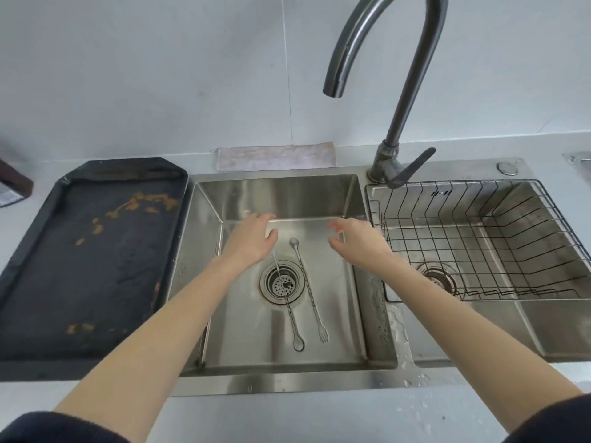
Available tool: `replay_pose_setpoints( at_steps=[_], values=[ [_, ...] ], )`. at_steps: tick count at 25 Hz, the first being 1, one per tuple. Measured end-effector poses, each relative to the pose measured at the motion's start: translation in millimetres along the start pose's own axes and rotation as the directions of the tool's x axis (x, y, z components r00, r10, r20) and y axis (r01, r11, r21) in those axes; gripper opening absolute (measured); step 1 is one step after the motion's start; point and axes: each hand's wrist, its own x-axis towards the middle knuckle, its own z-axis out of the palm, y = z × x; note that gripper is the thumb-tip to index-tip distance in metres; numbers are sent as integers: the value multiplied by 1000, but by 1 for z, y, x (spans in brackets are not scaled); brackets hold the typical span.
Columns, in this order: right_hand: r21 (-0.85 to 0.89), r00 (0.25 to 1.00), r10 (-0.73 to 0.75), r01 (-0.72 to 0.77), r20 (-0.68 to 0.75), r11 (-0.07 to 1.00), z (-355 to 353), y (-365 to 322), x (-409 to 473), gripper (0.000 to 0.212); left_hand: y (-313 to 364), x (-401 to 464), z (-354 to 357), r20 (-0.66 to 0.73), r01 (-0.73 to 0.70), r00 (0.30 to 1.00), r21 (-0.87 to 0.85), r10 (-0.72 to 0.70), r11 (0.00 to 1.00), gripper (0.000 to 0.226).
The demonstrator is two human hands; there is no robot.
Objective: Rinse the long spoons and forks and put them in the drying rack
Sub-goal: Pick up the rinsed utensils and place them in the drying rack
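Two long twisted-handle utensils lie on the floor of the left sink basin [351, 282]. One long utensil [308, 289] has a spoon bowl at its far end and fork tines at its near end. The other long utensil [289, 311] crosses the drain [280, 284], its spoon end nearest me. My left hand [252, 238] hovers over the basin above the drain, fingers apart, holding nothing. My right hand [358, 239] hovers to the right of the utensils, fingers apart, empty. The black wire drying rack [479, 241] sits in the right basin, with nothing in it.
A curved faucet [399, 100] rises behind the sinks, its spout over the left basin, no water running. A dirty black tray [92, 251] lies on the counter at left. A folded cloth [276, 156] rests behind the left basin. Water drops sit on the divider.
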Motion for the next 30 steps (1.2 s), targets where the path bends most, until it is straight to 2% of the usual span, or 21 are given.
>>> replay_pose_setpoints(
  at_steps=[9,14,23,30],
  values=[
    [-18,973,138,-137,183,990,60,1,19,34,-39,14,48,170,125,979,-75,-111,989,40],
    [-31,947,249,-248,203,968,91,8,32,29,-49,17,83,279,233,941,-111,-194,966,34],
    [-140,886,318,-287,338,948,142,24,55,29,-57,27,135,419,354,866,-126,-274,927,32],
    [-189,874,362,-315,324,930,159,27,63,31,-51,33,160,504,413,803,-87,-318,906,37]
  ],
)
